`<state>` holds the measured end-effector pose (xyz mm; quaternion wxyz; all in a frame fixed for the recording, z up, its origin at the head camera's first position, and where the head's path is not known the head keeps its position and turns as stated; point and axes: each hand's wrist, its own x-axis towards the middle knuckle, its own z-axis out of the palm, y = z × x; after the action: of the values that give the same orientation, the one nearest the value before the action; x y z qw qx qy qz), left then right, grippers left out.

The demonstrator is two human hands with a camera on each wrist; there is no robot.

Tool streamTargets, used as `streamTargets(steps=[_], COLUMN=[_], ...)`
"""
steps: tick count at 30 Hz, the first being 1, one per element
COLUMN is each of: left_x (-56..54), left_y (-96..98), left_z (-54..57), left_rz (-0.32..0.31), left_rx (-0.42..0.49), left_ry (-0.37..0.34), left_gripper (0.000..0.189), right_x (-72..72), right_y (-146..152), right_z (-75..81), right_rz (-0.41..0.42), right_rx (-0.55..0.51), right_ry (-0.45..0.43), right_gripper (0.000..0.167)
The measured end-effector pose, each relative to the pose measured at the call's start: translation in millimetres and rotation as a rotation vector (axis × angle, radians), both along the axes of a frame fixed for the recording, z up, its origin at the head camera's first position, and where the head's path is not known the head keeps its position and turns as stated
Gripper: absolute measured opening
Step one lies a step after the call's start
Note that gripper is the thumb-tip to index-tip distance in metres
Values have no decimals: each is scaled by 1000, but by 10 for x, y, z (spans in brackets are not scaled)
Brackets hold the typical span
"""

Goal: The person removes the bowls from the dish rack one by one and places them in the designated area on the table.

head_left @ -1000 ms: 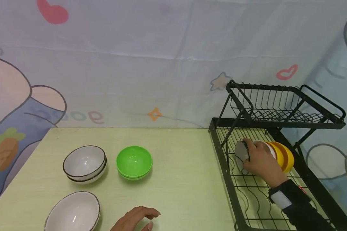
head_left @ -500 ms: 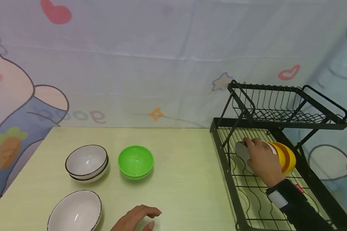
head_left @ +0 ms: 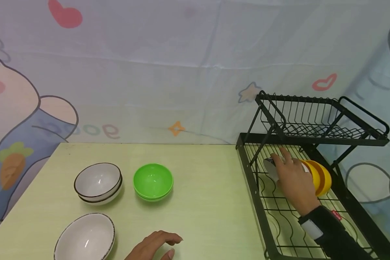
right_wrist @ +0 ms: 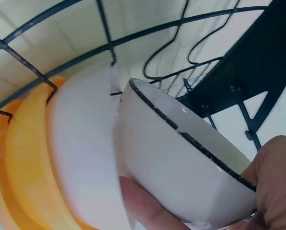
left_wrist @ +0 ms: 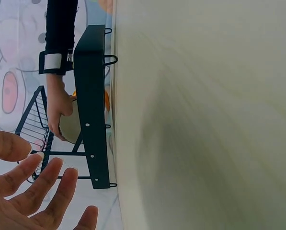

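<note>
My right hand reaches into the lower tier of the black dish rack. It grips a white bowl with a dark speckled rim, which stands on its side; the right wrist view shows digits on both sides of its wall. Right beside it is another white bowl, then yellow bowls, also on edge. From above, my hand hides most of the white bowls. My left hand hovers low over the table's front with relaxed fingers and holds nothing.
On the table, two stacked white bowls with dark rims stand at left. Stacked green bowls are to their right, and a larger white bowl is nearer me. The rack's raised upper tier overhangs the back.
The fingers of my right hand have shifted over the white bowl's rim, with one finger now raised, and the hand covers more of the bowl. My left hand stays nearly still.
</note>
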<state>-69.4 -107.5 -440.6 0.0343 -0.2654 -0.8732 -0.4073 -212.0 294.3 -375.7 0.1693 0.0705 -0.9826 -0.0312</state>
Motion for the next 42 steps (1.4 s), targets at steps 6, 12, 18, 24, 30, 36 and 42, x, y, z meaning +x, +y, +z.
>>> streamTargets(steps=[6,12,18,24,30,36,42], left_x=[4,14,39,46,37,33,39], left_y=[19,24,24,47,37,33,27], left_z=[-20,-13,-8,-2,12,38,68], left_rz=[8,12,22,24,-16,-39,-54], left_rx=[14,20,40,61,98,119,98], left_ry=[74,99,117,131,94,19,-63], left_gripper=[24,24,24,27,27,26,25], right_x=[92,216,340,486,656,775,833], right_y=[-41,-79,-119,-195,-331,-498,-628], right_z=[53,124,169,257,364,466,477], right_rz=[15,-17,-9,2,11,22,50], right_rx=[-12,-74,-113,-151,-175,-206,-243], right_ry=[17,-35,-4,40,28,8,13], right_gripper=[76,81,78,77,83,88,90])
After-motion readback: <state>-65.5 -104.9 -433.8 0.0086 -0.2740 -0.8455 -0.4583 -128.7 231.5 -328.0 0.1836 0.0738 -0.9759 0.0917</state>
